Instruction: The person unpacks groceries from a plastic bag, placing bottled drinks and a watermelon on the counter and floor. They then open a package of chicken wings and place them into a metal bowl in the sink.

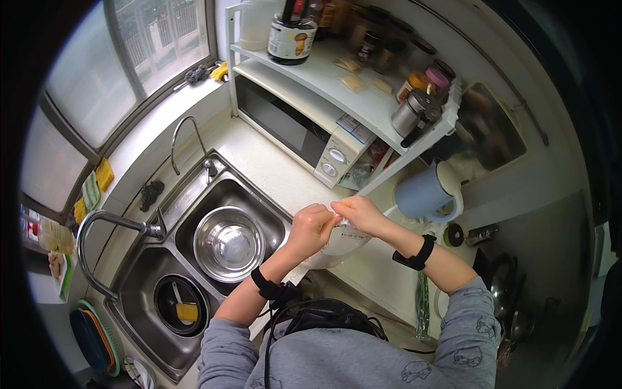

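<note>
My left hand (311, 231) and my right hand (358, 214) meet above the counter, fingers pinching the gathered top of a clear plastic bag (342, 243). The bag hangs beneath them and bears printing; its contents look whitish and cannot be told. A round stainless steel bowl (230, 244) stands to the left in the upper sink basin. Behind my right hand is a blue electric kettle (417, 194). To the right, a long bundle of green vegetables in plastic wrap (423, 306) lies on the counter.
The lower sink basin (136, 296) holds a black pan (167, 316) with a yellow sponge. Two taps arch over the sink, the larger tap (104, 216) at left. A microwave (282, 121) stands beneath a white shelf (316, 68) with jars and a steel pot (413, 114).
</note>
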Demonstrator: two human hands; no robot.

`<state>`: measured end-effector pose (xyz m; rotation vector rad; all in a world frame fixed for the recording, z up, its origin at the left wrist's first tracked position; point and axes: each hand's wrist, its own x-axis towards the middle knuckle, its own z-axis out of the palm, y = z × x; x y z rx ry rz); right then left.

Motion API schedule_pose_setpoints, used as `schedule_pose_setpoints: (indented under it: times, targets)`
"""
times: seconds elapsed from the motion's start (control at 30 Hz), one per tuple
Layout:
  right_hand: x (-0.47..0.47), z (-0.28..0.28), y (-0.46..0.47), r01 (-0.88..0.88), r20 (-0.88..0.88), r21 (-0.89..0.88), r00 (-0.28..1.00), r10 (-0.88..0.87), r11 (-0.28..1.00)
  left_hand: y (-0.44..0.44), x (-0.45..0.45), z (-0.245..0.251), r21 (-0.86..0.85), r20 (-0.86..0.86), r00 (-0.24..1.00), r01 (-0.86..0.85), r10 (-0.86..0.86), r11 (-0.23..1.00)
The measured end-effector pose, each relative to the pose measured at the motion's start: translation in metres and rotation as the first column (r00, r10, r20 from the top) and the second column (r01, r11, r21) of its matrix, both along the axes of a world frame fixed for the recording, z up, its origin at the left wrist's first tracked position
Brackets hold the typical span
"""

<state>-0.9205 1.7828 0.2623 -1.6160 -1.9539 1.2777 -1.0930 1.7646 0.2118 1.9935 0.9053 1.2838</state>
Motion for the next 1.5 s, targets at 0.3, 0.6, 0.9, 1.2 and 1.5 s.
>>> schedule_pose_setpoints:
  times: [0.3,0.6,0.9,1.2,1.5]
  targets:
    - [0.027,0.030,-0.006,-0.353,0.006,0.019,0.935,0.353,0.935,0.011,-0.009,0.003,-0.255,0.052,0.907,0.416,-0.418,0.873]
    - [0.012,-0.006,-0.014,-0.158,-0.447,-0.436,0.892,-0.061,0.886,0.002,-0.017,0.001,-0.570,0.484,0.770,0.638,-0.417,0.518]
    - [0.011,-0.011,-0.030,0.092,-0.576,-0.605,0.636,-0.514,0.791,-0.003,-0.001,0.003,-0.380,0.195,0.943,0.325,-0.269,0.866]
    - [0.051,-0.039,-0.024,0.446,-0.403,-0.368,0.714,-0.572,0.816,-0.017,0.017,0.012,0.315,-0.109,0.993,0.002,0.034,0.949]
    - [0.149,-0.067,-0.041,0.610,0.049,0.362,0.742,-0.668,0.704,-0.015,-0.003,0.004,0.229,0.010,1.000,-0.028,0.026,0.973]
